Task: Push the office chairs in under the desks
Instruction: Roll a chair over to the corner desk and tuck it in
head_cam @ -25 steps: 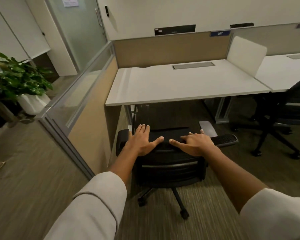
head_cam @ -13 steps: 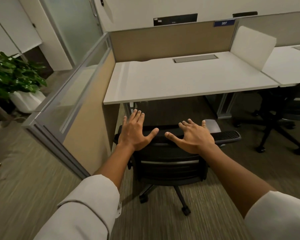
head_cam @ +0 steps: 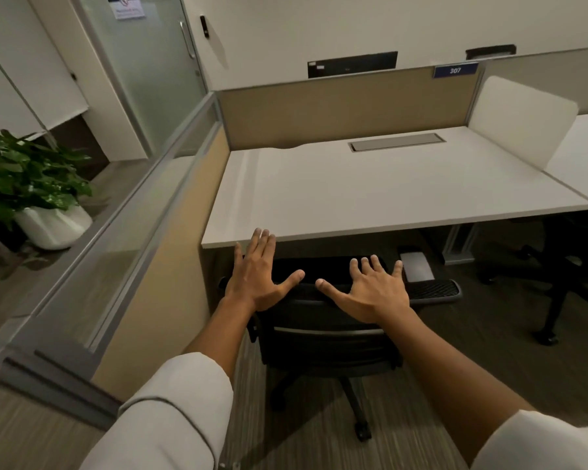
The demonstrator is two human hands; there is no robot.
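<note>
My left fingers are spread wide and flat, gripping nothing, their tips reaching the front edge of the desk. My right fingers are splayed just as wide, also holding nothing. Both the left hand and the right hand are palm-down over the top of the chair back, thumbs pointing toward each other with a small gap between them; I cannot tell whether the palms actually press on it. The chair sits right at the desk's front edge, its seat hidden beneath the white top, its back and base showing on my side. Its right armrest sticks out past my right hand. A second chair stands well apart to the right, under the neighbouring desk. A plant in a white pot stands beyond the partition on my left.
</note>
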